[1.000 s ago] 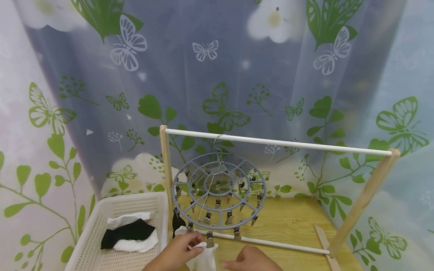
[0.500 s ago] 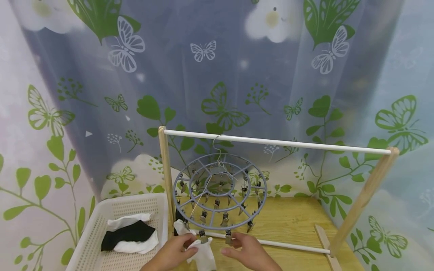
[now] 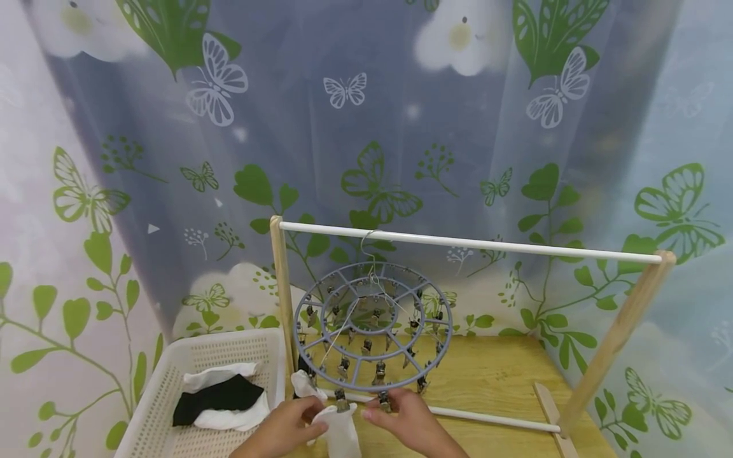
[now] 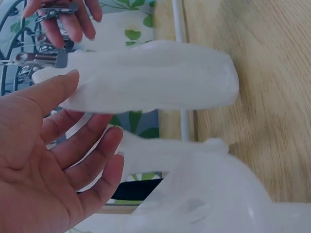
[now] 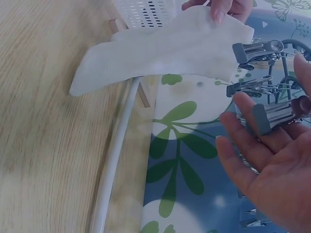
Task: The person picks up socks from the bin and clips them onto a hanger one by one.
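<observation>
A white sock (image 3: 342,436) hangs by its top edge from a metal clip (image 3: 341,399) at the front of the round grey clip hanger (image 3: 366,387). My left hand (image 3: 286,426) pinches the sock's left edge beside that clip, thumb on the near side and fingers behind. To the right, my right hand (image 3: 409,423) is around the neighbouring clip (image 5: 279,116). In the right wrist view its fingers lie loosely under that clip, with the thumb apart from it. Another white sock (image 3: 306,384) and a black one (image 3: 303,364) hang at the hanger's left, partly hidden.
At the left stands a white perforated basket (image 3: 137,407) with a black sock (image 3: 220,402) lying between white ones (image 3: 231,416). The hanger hooks onto a white rail (image 3: 469,243) between wooden posts (image 3: 618,343), on a wood-grain table (image 3: 492,362). A patterned curtain (image 3: 286,127) hangs behind.
My right hand has risen from below the hanger to the clip right of the sock. The hanger has turned slightly, carrying the sock's clip leftward. My left hand stays on the sock.
</observation>
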The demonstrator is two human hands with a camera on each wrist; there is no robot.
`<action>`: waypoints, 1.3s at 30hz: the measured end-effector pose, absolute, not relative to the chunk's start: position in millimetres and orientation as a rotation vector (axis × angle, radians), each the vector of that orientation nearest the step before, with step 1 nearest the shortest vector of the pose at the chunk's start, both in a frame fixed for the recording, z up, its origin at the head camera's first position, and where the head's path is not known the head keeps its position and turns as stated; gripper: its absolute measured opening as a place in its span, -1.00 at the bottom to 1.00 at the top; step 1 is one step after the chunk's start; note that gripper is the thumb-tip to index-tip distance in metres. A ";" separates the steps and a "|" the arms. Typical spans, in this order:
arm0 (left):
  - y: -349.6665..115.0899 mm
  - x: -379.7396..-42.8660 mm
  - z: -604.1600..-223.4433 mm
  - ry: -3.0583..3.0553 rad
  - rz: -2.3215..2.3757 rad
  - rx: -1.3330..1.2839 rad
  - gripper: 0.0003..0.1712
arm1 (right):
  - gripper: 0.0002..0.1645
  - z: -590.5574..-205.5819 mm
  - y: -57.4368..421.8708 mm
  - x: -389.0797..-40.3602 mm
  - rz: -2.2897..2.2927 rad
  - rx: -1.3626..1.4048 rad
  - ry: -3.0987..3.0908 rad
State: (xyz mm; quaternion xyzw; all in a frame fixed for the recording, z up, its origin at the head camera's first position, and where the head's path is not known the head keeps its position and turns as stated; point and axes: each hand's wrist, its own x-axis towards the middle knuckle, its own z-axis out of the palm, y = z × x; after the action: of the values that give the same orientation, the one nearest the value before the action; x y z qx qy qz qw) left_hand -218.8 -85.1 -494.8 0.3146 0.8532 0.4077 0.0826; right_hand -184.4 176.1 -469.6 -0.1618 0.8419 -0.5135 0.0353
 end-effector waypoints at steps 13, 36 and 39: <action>-118.5 -226.2 -483.3 2.599 1.262 0.877 -0.80 | -0.67 -469.4 176.8 -185.8 -1.659 -0.502 2.557; -173.5 -255.8 -502.3 2.666 1.258 0.506 -0.77 | -0.71 -467.9 185.4 -177.5 -1.687 -0.473 2.593; -179.6 -259.6 -504.5 2.691 1.251 0.419 -0.72 | -0.67 -466.3 185.5 -177.2 -1.699 -0.457 2.556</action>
State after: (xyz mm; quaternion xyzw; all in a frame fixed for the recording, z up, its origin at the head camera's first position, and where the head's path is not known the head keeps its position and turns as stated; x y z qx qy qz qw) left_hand -259.6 -179.6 -504.5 0.1393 0.8956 0.4162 0.0722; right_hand -177.2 185.5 -466.3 -0.1474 0.8235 -0.5475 0.0190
